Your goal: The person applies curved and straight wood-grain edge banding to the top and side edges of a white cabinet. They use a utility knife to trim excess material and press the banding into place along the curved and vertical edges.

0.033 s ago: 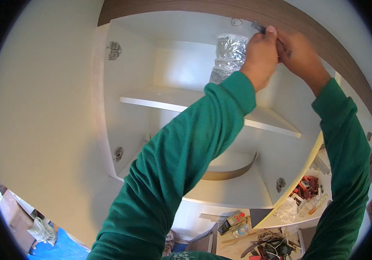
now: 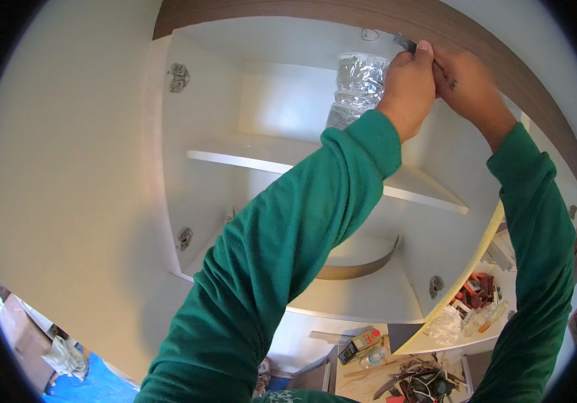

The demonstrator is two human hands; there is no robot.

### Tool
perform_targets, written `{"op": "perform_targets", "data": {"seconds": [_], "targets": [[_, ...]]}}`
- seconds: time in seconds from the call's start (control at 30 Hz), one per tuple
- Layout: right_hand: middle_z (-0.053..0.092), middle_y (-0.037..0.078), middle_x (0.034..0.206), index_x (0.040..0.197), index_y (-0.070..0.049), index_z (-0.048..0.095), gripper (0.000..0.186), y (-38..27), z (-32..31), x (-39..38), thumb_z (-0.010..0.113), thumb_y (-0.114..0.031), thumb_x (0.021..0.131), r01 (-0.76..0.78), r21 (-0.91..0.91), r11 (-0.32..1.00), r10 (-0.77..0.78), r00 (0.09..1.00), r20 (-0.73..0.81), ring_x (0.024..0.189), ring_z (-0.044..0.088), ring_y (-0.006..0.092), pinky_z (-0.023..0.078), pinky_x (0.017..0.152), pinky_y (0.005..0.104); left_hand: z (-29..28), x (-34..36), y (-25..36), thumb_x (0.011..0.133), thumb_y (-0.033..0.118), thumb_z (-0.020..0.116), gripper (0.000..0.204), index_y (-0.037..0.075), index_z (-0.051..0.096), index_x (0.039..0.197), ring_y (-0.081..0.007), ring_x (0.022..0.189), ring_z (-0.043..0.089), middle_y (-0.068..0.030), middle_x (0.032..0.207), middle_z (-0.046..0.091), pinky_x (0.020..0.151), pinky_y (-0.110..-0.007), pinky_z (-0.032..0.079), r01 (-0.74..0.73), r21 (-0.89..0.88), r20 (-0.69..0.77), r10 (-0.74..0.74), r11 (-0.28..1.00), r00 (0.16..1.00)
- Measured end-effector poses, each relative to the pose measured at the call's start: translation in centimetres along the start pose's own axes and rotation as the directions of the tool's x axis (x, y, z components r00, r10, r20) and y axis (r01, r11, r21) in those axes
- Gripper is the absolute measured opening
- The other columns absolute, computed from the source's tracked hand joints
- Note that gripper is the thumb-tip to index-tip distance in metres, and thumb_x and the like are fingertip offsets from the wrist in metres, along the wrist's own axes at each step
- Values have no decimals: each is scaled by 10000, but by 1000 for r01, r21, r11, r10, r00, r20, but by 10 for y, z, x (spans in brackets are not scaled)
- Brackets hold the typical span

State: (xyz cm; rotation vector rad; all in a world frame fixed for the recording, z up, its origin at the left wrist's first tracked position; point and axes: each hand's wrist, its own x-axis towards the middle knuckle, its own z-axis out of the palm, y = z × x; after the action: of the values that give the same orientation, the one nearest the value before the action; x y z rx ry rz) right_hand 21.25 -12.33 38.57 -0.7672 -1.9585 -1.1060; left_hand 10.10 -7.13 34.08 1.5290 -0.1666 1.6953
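Both my arms, in green sleeves, reach up into the top right of an open white cabinet. My left hand is closed, thumb uppermost, on a narrow dark grey metal piece. Pressed up against it, my right hand is closed too, around the rear of the same piece; my fingers hide most of that part. The piece's tip meets the cabinet's top panel, just under the brown wood-grain board. Behind my left hand stands a silver foil duct, partly covered.
A white shelf crosses the cabinet, and a curved brown strip lies lower down. Metal hinges line the sides. Below right are a bin-like compartment with red items, a yellow-and-red device and tangled cords.
Both hands and the metal piece have shifted very slightly to the right. My grip looks the same.
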Motion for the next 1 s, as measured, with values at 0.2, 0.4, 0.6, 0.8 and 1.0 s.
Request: {"op": "perform_targets", "data": {"seconds": [0.2, 0.4, 0.6, 0.8, 1.0], "targets": [[677, 225, 839, 1016, -52, 662, 202, -6, 12, 14, 548, -144, 878, 54, -207, 977, -48, 998, 36, 763, 644, 433, 516, 692, 516, -16, -1, 10, 1068, 394, 364, 414, 57, 605, 1072, -182, 903, 620, -82, 1022, 648, 772, -364, 534, 10, -54, 1, -10, 998, 1000], [676, 225, 851, 999, -62, 661, 188, -4, -2, 22, 566, -143, 859, 69, -153, 986, -60, 996, 64, 776, 637, 440, 505, 683, 514, -24, 18, 7, 1071, 395, 360, 421, 55, 608, 1082, -198, 946, 628, -67, 1042, 649, 818, -383, 536, -66, 29, 45, 65, 997, 997], [679, 222, 842, 973, -57, 681, 194, -1, 7, 27, 570, -148, 842, 161, -193, 968, -156, 987, 43, 782, 655, 416, 506, 700, 513, -14, 7, 11, 1071, 386, 357, 406, 66, 606, 1094, -196, 935, 620, -50, 1027, 645, 838, -376, 515, 0, -113, -6, -1, 994, 1000], [663, 224, 793, 952, -31, 661, 175, -30, 11, 37, 579, -157, 863, 131, -284, 950, -111, 990, 83, 724, 626, 437, 506, 689, 502, -38, 8, 19, 1072, 390, 357, 413, 54, 594, 1118, -203, 937, 602, -66, 1053, 637, 843, -390, 505, -29, -54, 35, 31, 998, 999], [649, 229, 779, 932, -15, 648, 170, -18, 17, 29, 570, -162, 899, 132, -144, 981, -135, 991, -12, 709, 604, 453, 482, 666, 522, -31, -13, 22, 1048, 329, 404, 361, 45, 571, 1197, -207, 1018, 593, -80, 1108, 633, 876, -411, 490, 3, -107, 49, 2, 994, 999]]}}
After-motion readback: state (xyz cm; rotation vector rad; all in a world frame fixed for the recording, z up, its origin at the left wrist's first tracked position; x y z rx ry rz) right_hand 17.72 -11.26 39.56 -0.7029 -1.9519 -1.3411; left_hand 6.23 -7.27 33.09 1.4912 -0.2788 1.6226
